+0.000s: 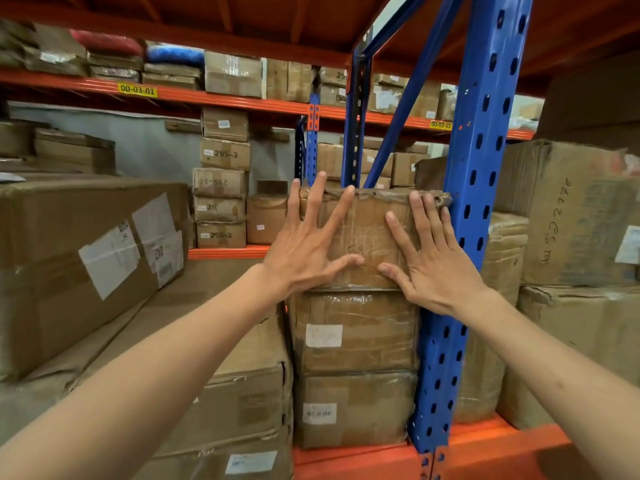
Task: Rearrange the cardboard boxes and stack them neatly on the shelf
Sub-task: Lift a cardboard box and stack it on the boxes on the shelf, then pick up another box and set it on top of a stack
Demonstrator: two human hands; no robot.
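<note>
both hands lay flat against the front face of the top brown tape-wrapped cardboard box (367, 233), fingers straight and spread, gripping nothing. the left hand (304, 251) covered the box's left half, its fingertips reaching the upper edge; the right hand (433, 265) pressed on the right half, its fingers up near the torn top corner, just beside the blue perforated steel upright (478, 209).

that box sat as the top one of a three-high column on the orange steel shelf beam (346, 459) — under it a plastic-wrapped brown box with a white label (353, 334), and under that a bottom brown box with a barcode sticker (353, 410). the column stood touching the upright on its right side. faint handwritten digits showed on the top box between the two thumbs, too blurred to read.

to the left, a large tilted brown carton with white shipping labels (86, 265) leaned over lower cartons. further back stood a stack of small brown boxes marked 255-3 (221, 188). right of the upright — a big worn carton with handwriting on its face (561, 216).
</note>
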